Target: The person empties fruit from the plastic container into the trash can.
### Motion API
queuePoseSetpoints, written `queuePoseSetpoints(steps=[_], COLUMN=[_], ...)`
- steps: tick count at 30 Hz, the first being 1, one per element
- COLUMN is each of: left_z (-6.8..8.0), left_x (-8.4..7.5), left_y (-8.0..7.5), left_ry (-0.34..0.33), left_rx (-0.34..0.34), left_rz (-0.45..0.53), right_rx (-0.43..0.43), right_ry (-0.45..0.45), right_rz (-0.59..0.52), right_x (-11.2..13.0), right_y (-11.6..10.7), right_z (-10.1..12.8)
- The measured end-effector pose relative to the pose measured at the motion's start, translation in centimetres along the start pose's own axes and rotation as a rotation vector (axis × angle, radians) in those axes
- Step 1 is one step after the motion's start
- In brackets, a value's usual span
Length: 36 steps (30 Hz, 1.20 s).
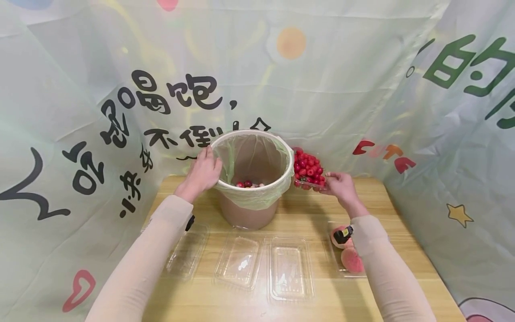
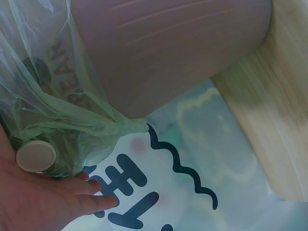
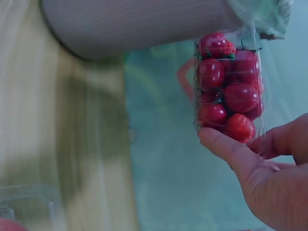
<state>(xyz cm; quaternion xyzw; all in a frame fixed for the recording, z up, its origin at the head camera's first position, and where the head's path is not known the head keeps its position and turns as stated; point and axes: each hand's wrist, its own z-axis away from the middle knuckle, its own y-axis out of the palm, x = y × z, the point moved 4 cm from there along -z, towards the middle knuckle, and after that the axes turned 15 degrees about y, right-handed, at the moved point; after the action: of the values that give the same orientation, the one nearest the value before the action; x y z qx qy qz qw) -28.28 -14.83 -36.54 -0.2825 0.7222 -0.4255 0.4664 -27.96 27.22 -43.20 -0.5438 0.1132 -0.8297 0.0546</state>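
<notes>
Lined bin, tomato tray, two hands.
Left hand (image 1: 204, 172) grips bin (image 1: 252, 179) rim; right hand (image 1: 341, 187) pinches tomato tray (image 1: 307, 170), tilted beside the bin.

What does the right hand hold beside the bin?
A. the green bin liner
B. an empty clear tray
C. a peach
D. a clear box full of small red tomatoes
D: the right hand holds in its grip a clear box of small red tomatoes next to the bin; the wrist view shows the red fruits packed inside it.
</notes>
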Motion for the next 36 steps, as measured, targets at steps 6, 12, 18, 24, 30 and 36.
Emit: queuePoseSetpoints(steps=[6,12,18,24,30,36], left_z=[-0.1,-0.1,-0.2,-0.2,-0.2,-0.1], left_x=[0.0,-0.1,-0.2,-0.3,-0.3,-0.3], left_y=[0.0,-0.1,-0.3,-0.2,-0.1,-0.1], left_ry=[0.004,-0.01,-0.008,-0.009,-0.007,-0.006], left_rx=[-0.001,0.033,0.04,0.043,0.054,0.053], left_rz=[-0.016,-0.07,-0.13,-0.131,-0.138,-0.134], right_rx=[-0.014,-0.016,-0.033,-0.033,-0.018,-0.032], right_ry=[-0.002,-0.009,-0.03,-0.02,0.001,-0.025], right_rz=[-0.014,-0.011,0.008,0.026,-0.005,-0.015], right_x=[2.0,3.7,5.0,5.2,5.4,7.1], right_y=[0.1,0.3,0.3,-0.3,-1.1,-1.6], right_z=[0.9,1.6,2.0,2.2,2.7,3.7])
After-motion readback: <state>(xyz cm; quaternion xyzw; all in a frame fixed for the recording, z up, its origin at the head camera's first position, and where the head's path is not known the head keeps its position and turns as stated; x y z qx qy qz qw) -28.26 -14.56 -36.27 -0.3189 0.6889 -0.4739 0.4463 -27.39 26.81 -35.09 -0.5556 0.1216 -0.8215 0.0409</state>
